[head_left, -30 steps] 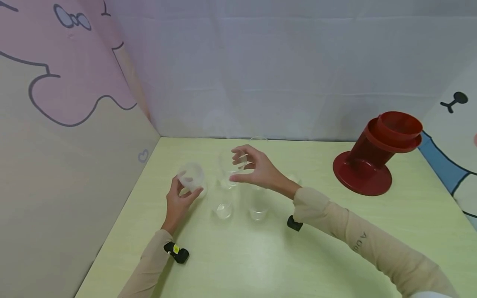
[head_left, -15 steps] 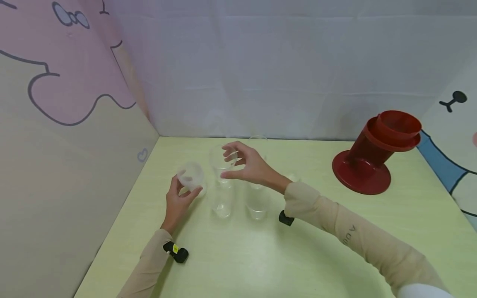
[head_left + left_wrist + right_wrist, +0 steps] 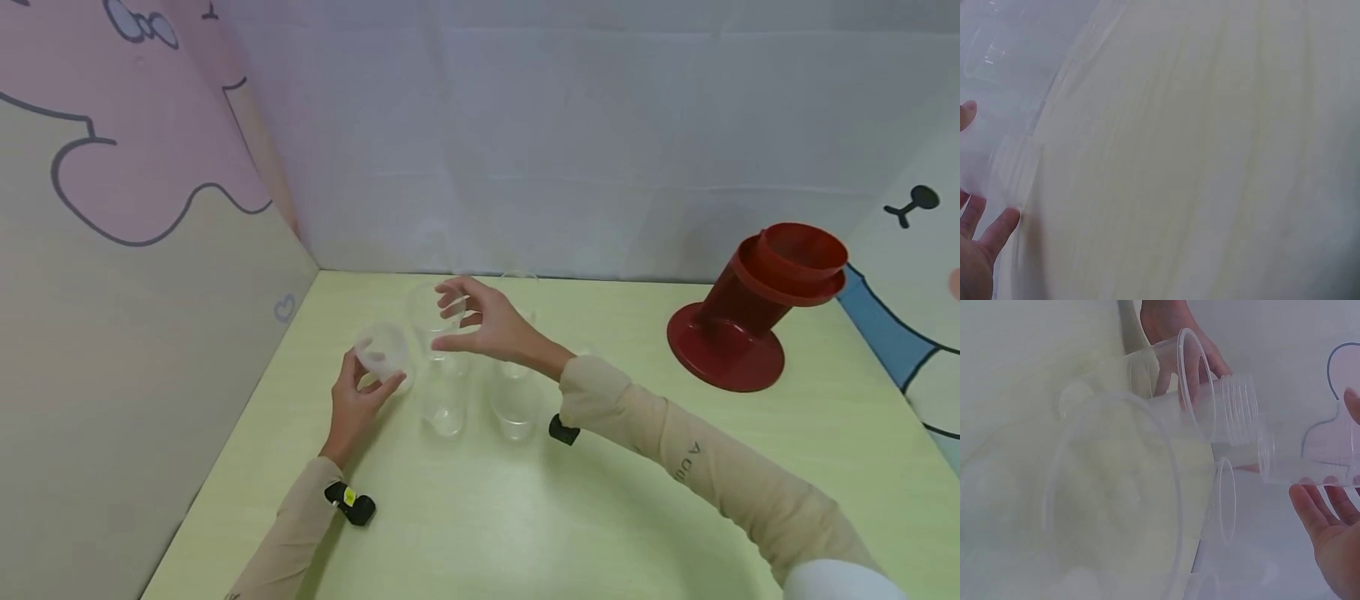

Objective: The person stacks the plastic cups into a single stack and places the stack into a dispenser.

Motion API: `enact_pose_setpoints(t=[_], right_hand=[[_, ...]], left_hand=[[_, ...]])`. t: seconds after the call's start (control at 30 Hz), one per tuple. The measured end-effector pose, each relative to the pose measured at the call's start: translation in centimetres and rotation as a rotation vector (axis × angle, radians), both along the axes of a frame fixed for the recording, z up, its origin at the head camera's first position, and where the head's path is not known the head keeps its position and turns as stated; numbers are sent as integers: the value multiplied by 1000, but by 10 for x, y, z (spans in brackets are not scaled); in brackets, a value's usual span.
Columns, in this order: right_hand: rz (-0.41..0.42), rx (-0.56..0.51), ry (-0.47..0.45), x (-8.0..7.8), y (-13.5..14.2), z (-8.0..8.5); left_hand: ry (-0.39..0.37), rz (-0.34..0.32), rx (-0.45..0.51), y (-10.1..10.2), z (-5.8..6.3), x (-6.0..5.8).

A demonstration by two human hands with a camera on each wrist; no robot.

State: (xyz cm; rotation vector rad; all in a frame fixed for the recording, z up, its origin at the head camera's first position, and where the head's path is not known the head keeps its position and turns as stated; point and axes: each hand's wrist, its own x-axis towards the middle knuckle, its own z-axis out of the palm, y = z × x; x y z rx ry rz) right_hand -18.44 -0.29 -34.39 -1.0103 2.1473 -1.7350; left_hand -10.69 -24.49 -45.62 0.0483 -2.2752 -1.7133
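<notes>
Placing, apparently: right hand [image 3: 487, 323] curls wide round 1 cup [image 3: 424, 315], left hand [image 3: 355, 410] grips a cup stack [image 3: 385, 352]; next probably wants gentle lowering.

The cups [image 3: 517, 404] are clear and colourless, while the cup stack [image 3: 386, 343] looks milky white. Beneath them the surface [image 3: 480, 525] is pale yellow-green. The stand [image 3: 738, 337] is deep red. Beige sleeves [image 3: 750, 483] bear dark lettering; the wrist cameras [image 3: 358, 508] are black, one marked yellow. Behind, a plain lilac-grey backdrop [image 3: 570, 142] meets a left wall [image 3: 142, 183] patterned with pink, dark-outlined shapes.
</notes>
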Motion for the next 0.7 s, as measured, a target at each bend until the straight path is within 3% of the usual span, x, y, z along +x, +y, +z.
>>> enact_pose_setpoints(t=[0.07, 0.37, 0.7], right_hand=[[1, 2, -8, -1, -1, -1], [17, 9, -32, 17, -3, 27], [22, 3, -21, -2, -20, 3]], left_hand=[[-2, -5, -4, 0, 0, 0], [-9, -19, 9, -1, -1, -1], [-20, -15, -4, -2, 0, 1]])
